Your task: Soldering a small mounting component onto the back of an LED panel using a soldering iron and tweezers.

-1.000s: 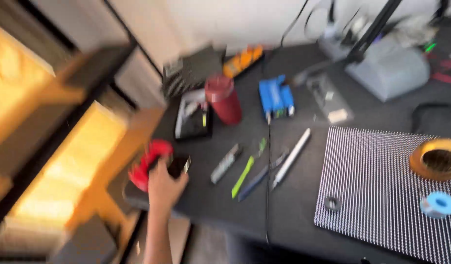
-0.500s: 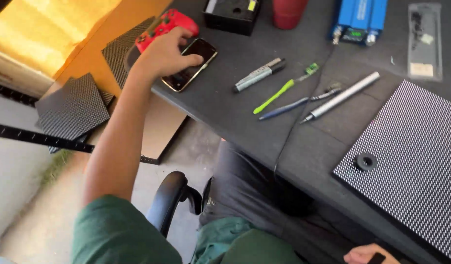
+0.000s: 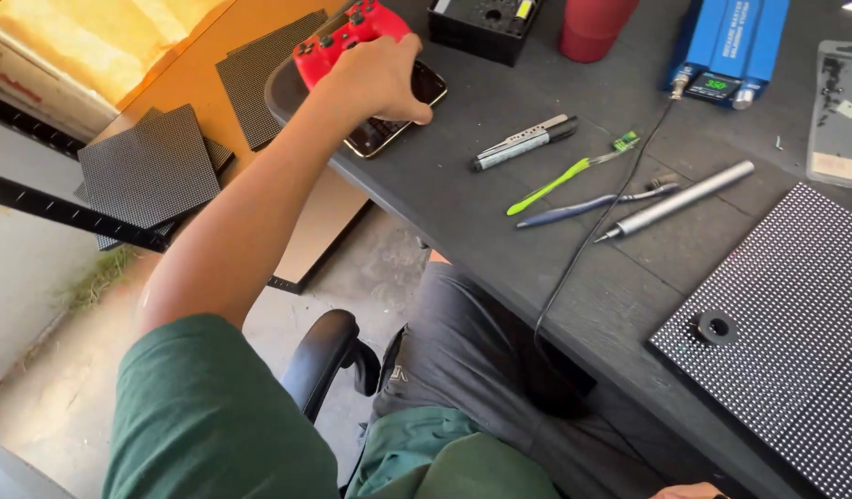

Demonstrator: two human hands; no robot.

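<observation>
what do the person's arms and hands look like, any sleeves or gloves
The left hand is bare: no glove, ring or watch shows. The left arm is bare from the wrist up to a short dark green sleeve at the shoulder. Of the right hand only a sliver shows at the bottom edge, too little to tell what is worn.

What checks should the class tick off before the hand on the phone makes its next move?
1. Left hand rests on the phone: ok.
2. Phone lies fully on the desk: ok, though near the edge.
3. Red game controller clear of the phone: not ok, it sits right against the hand.
4. Fingers wrapped around the phone: cannot tell.
5. Right hand free: cannot tell, barely in view.
</observation>
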